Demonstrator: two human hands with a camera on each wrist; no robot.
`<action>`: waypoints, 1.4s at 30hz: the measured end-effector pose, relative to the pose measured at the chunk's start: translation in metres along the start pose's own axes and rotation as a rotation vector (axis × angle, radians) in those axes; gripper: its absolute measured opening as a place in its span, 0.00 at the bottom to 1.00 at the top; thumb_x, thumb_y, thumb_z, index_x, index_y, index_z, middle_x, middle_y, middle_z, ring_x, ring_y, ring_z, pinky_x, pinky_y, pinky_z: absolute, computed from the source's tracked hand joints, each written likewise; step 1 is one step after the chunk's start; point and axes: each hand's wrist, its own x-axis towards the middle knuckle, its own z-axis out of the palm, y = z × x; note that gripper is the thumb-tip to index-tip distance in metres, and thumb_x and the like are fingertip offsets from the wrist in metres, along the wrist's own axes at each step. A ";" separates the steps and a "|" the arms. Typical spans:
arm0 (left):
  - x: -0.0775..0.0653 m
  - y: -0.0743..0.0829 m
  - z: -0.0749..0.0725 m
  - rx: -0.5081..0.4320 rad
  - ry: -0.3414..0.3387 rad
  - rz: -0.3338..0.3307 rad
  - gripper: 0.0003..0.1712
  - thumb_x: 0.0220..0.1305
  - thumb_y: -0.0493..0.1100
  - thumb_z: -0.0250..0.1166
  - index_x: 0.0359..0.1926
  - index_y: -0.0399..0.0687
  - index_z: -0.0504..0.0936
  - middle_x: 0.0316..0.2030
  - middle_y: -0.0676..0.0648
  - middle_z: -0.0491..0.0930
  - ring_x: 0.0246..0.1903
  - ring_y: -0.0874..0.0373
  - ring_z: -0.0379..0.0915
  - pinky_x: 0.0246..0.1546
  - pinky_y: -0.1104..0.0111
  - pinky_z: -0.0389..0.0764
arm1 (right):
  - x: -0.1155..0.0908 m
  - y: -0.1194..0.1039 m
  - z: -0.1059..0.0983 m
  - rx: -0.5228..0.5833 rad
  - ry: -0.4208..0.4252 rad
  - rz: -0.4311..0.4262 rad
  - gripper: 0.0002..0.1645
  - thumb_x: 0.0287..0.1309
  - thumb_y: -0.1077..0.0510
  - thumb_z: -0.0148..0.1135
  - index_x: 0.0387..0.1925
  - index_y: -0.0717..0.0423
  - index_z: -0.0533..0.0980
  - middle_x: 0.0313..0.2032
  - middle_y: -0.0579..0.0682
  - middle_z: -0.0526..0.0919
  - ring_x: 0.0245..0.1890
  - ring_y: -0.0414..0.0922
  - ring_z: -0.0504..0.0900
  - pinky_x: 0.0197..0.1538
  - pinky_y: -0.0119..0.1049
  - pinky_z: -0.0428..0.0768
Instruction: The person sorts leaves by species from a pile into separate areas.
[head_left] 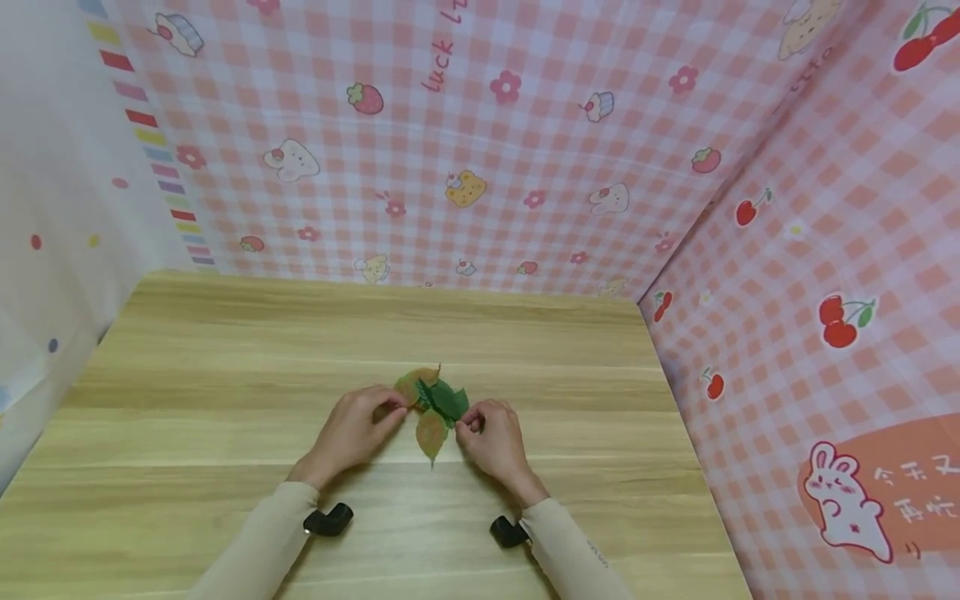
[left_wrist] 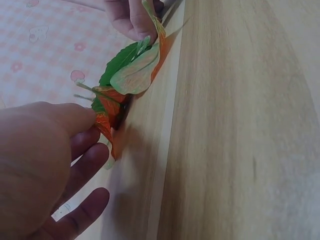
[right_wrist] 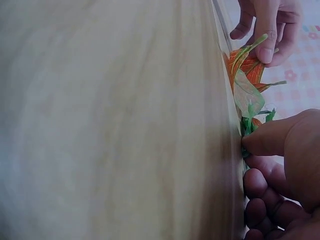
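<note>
Left fingers (left_wrist: 86, 167), right fingers (right_wrist: 256, 183) both pinch; forearms (head_left: 262, 537) converge.

So the worktop (right_wrist: 125, 120) hogs most of the right wrist view, pale wood with the grain running roughly along its edge, and all the leafy stuff is bunched up against that edge as seen from here. Right hand (right_wrist: 295, 155) has thumb and finger pinching a green leaf (right_wrist: 246, 126), other fingers curled just beside the edge. Next to that there's a pale leaf (right_wrist: 247, 95), then an orange leaf (right_wrist: 256, 72) with thin green stems sticking out. Left hand (right_wrist: 272, 25) pinches the orange one, further along the same edge. Pink checked cloth (right_wrist: 305, 62) past it all.
</note>
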 end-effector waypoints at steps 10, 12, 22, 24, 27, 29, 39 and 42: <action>-0.006 -0.007 -0.008 -0.023 0.031 -0.056 0.03 0.75 0.35 0.75 0.47 0.44 0.93 0.43 0.47 0.96 0.41 0.56 0.91 0.47 0.60 0.92 | 0.002 -0.012 -0.006 -0.046 -0.057 0.080 0.10 0.60 0.62 0.80 0.27 0.53 0.86 0.26 0.47 0.86 0.34 0.40 0.76 0.46 0.36 0.75; -0.006 -0.008 -0.011 -0.039 0.046 -0.069 0.03 0.76 0.36 0.75 0.47 0.43 0.93 0.42 0.47 0.96 0.39 0.58 0.90 0.45 0.65 0.90 | 0.003 -0.011 -0.006 -0.039 -0.050 0.070 0.09 0.60 0.62 0.80 0.27 0.53 0.86 0.26 0.46 0.85 0.34 0.40 0.76 0.45 0.36 0.75; -0.010 -0.009 -0.025 -0.207 0.173 -0.063 0.04 0.72 0.33 0.78 0.44 0.43 0.94 0.38 0.45 0.96 0.34 0.64 0.90 0.38 0.77 0.87 | 0.000 -0.005 -0.004 -0.011 -0.016 0.014 0.10 0.58 0.61 0.79 0.25 0.52 0.84 0.24 0.44 0.83 0.32 0.39 0.75 0.41 0.36 0.74; -0.010 -0.009 -0.028 -0.235 0.177 -0.096 0.04 0.71 0.33 0.78 0.43 0.45 0.93 0.38 0.45 0.96 0.34 0.69 0.88 0.37 0.79 0.87 | 0.001 0.003 0.001 -0.022 -0.008 0.027 0.11 0.58 0.60 0.79 0.24 0.49 0.84 0.24 0.40 0.82 0.32 0.36 0.74 0.42 0.34 0.74; -0.011 -0.008 -0.034 -0.277 0.164 -0.163 0.05 0.71 0.34 0.79 0.42 0.47 0.93 0.39 0.45 0.95 0.35 0.72 0.87 0.40 0.78 0.87 | 0.002 0.010 0.007 -0.028 -0.006 0.035 0.11 0.58 0.59 0.80 0.25 0.47 0.84 0.24 0.38 0.81 0.32 0.35 0.74 0.41 0.34 0.73; -0.012 -0.007 -0.039 -0.309 0.151 -0.203 0.03 0.71 0.35 0.79 0.42 0.46 0.93 0.40 0.44 0.95 0.37 0.72 0.87 0.42 0.78 0.87 | 0.002 0.012 0.007 -0.021 0.006 0.016 0.11 0.58 0.58 0.80 0.24 0.47 0.83 0.24 0.37 0.80 0.32 0.34 0.73 0.41 0.33 0.72; -0.017 -0.012 -0.052 -0.344 0.203 -0.217 0.06 0.75 0.35 0.76 0.49 0.40 0.92 0.44 0.37 0.94 0.40 0.75 0.86 0.44 0.80 0.86 | 0.002 0.005 0.002 -0.034 0.001 -0.010 0.10 0.60 0.60 0.78 0.25 0.51 0.84 0.24 0.42 0.81 0.31 0.39 0.74 0.40 0.35 0.72; -0.020 -0.016 -0.055 -0.323 0.222 -0.193 0.08 0.76 0.34 0.74 0.53 0.39 0.92 0.46 0.36 0.94 0.42 0.78 0.85 0.46 0.82 0.85 | 0.004 -0.008 -0.003 -0.064 -0.036 0.043 0.11 0.59 0.60 0.80 0.25 0.52 0.85 0.24 0.44 0.83 0.32 0.40 0.75 0.47 0.40 0.76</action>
